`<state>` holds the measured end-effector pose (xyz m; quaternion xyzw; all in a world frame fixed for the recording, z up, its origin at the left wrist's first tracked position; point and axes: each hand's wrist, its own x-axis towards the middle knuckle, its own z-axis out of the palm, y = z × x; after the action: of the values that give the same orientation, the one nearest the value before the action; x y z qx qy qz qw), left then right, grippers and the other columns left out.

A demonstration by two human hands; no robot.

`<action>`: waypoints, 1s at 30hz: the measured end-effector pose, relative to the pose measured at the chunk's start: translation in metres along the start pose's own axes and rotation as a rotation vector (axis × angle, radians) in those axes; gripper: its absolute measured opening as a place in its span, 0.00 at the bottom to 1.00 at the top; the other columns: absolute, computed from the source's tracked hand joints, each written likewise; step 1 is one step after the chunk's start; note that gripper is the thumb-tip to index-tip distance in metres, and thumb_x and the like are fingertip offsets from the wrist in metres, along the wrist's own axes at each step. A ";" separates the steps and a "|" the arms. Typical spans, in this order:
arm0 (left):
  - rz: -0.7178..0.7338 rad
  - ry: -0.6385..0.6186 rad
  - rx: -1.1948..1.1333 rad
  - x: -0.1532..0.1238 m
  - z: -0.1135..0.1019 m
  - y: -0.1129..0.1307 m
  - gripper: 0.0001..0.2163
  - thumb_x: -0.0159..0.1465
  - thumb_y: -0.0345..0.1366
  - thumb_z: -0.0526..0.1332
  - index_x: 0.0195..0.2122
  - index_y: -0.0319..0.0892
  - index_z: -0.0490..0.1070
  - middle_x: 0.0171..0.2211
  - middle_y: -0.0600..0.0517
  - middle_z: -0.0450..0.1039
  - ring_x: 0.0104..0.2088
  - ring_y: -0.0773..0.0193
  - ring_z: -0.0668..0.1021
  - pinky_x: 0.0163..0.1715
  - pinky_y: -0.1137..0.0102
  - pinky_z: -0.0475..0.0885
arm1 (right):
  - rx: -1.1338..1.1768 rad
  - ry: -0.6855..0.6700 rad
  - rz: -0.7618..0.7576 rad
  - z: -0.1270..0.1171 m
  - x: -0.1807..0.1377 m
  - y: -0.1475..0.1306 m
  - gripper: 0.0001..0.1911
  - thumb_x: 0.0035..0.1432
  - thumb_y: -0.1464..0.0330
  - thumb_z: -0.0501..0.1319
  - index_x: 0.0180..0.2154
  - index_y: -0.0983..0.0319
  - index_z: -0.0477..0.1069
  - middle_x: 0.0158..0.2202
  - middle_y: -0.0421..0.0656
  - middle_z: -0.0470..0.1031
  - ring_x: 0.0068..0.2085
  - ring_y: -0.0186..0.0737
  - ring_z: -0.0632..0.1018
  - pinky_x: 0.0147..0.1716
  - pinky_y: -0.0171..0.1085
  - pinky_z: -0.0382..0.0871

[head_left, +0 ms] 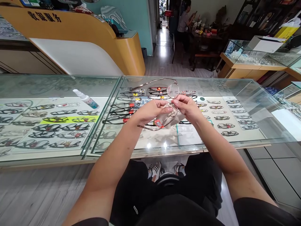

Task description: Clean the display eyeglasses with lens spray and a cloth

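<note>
A pair of thin-framed eyeglasses (pixel 173 90) is up between my two hands above the glass counter, one round lens at the top and a temple reaching left. My left hand (pixel 154 110) is closed, thumb and fingers pinching a pale cloth (pixel 175 118) against the lower part of the frame. My right hand (pixel 187 106) is closed on the eyeglasses near the bridge. A red tag (pixel 158 123) hangs by the lower temple. The cloth and fingers hide much of the lower lens.
A white spray bottle (pixel 86 99) lies on the glass counter (pixel 141 147) to the left. Many eyeglasses (pixel 67 143) are displayed under the glass. Beyond stand a wooden cashier desk (pixel 130 53), another display case (pixel 255 64) and a seated person (pixel 184 23) at a table.
</note>
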<state>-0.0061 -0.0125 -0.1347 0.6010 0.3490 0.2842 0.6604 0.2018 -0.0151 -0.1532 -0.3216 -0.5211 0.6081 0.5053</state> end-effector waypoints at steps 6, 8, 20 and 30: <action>-0.005 -0.011 -0.160 0.000 0.014 0.005 0.28 0.49 0.50 0.86 0.41 0.38 0.79 0.25 0.54 0.75 0.27 0.66 0.78 0.29 0.72 0.71 | 0.087 0.059 0.054 0.006 -0.001 0.000 0.29 0.39 0.47 0.85 0.28 0.58 0.75 0.34 0.39 0.79 0.33 0.36 0.72 0.34 0.36 0.68; 0.006 -0.022 -0.181 0.001 0.017 0.002 0.27 0.50 0.50 0.85 0.39 0.38 0.78 0.25 0.56 0.73 0.25 0.68 0.75 0.28 0.73 0.70 | 0.127 0.078 0.048 0.006 -0.001 -0.002 0.30 0.37 0.47 0.85 0.28 0.58 0.74 0.35 0.39 0.80 0.32 0.35 0.72 0.33 0.36 0.68; 0.148 0.091 -0.215 0.004 0.031 -0.008 0.27 0.50 0.50 0.85 0.40 0.38 0.77 0.31 0.54 0.76 0.30 0.68 0.75 0.31 0.73 0.69 | 0.165 0.120 0.039 0.011 -0.003 0.000 0.30 0.38 0.47 0.85 0.30 0.57 0.73 0.34 0.36 0.76 0.33 0.33 0.70 0.34 0.34 0.68; 0.266 0.235 -0.228 0.016 0.039 -0.021 0.30 0.53 0.61 0.80 0.41 0.39 0.78 0.31 0.53 0.77 0.30 0.67 0.75 0.32 0.72 0.70 | 0.126 0.103 0.033 0.013 -0.004 -0.003 0.28 0.39 0.46 0.83 0.31 0.56 0.76 0.35 0.38 0.77 0.37 0.38 0.74 0.41 0.38 0.72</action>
<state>0.0337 -0.0252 -0.1560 0.5259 0.3066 0.4747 0.6356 0.1920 -0.0227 -0.1479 -0.3287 -0.4498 0.6304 0.5405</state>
